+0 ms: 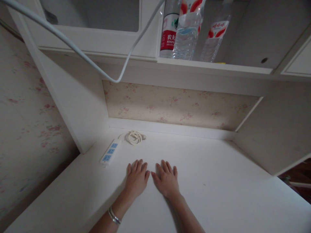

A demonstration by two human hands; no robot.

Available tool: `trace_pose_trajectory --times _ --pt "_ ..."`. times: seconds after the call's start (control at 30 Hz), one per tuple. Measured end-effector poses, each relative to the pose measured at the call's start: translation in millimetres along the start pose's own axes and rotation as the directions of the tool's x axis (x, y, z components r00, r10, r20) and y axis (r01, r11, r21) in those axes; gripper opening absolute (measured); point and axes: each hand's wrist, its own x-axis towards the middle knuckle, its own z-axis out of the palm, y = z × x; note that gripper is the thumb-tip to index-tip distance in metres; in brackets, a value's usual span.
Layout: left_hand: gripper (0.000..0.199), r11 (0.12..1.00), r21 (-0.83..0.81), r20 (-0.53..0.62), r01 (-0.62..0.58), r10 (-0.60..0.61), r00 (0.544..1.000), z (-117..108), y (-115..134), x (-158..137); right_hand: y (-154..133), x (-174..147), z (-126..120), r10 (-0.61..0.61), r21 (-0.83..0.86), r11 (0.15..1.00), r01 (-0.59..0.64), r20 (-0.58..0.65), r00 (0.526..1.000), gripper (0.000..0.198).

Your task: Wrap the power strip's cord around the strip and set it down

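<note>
Desk point(218, 181) under flat left hand point(136, 177), right hand point(167, 180)

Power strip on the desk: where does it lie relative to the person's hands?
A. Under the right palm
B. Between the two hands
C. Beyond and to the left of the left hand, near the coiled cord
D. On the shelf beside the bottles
C: the power strip lies apart from the left hand, farther back and to its left, with the coiled cord just behind it; both hands rest flat on the desk, right hand empty.

Both hands flat on desk point(218, 181), left hand point(136, 177) beside right hand point(166, 179), power strip point(110, 151) left, bottles point(188, 29) on shelf above
</note>
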Motion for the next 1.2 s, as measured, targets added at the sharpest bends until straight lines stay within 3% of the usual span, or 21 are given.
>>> trace_pose_trajectory --times 1.2 --pt "0.039 1.0 0.013 -0.022 -0.008 0.009 1.0 0.5 -0.6 0.0 1.0 -0.8 -0.3 -0.012 -0.008 1.0 0.012 -0.013 1.0 0.056"
